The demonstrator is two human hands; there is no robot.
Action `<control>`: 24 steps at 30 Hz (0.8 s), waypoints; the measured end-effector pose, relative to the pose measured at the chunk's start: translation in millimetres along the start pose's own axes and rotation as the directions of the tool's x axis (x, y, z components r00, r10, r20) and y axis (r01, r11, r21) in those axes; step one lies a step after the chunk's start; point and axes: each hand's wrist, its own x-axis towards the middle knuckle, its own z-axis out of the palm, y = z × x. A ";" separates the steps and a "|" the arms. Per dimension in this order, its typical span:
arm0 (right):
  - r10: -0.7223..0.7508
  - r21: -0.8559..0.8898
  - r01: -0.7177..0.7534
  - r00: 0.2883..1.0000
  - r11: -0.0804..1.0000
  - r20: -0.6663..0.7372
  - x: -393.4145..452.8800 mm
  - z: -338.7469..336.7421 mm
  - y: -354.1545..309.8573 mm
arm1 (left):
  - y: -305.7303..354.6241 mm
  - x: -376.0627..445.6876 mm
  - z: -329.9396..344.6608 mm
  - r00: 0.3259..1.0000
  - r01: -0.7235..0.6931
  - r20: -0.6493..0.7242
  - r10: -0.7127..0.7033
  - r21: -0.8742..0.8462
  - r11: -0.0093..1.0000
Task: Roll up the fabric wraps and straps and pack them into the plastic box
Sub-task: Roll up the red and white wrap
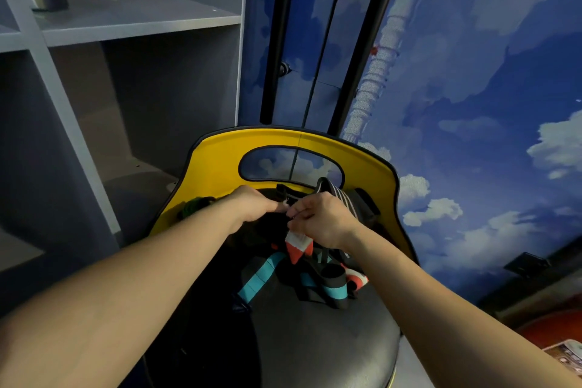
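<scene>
A: Obs. — wraps?
B: Tangled pile of straps (302, 274) on the chair seat (315, 340), just below both hands: black, teal-banded, one red-and-white.
A: Hands?
B: Left hand (252, 205) and right hand (321, 217) fingertips together, pinching the red-and-white wrap (297, 246).

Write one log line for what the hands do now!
hands: left hand and right hand pinch red-white wrap | place: chair seat | box: unseen

Red-and-white wrap (298, 247): we see it hanging loose, unrolled, top edge at the pile's middle.
Teal-and-black strap (263, 277): we see it lying flat, trailing diagonally forward.
Black-and-teal loop (333, 287): curled, front of pile.
</scene>
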 end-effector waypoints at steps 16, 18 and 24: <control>0.067 0.401 -0.021 0.993 0.916 -0.101 -12.0 -21.6 1.0 | -33.0 9.1 -18.9 0.981 -0.070 -0.191 0.021 -0.251 0.965; 0.092 0.524 -0.016 0.989 0.852 -0.118 -14.0 -30.8 -3.3 | -38.7 9.7 -22.4 0.981 -0.051 -0.196 0.000 -0.258 0.965; 0.150 0.684 0.010 0.973 0.729 -0.174 -23.4 -51.4 -16.6 | -42.9 -4.0 -16.3 0.992 -0.043 -0.128 0.020 -0.180 0.983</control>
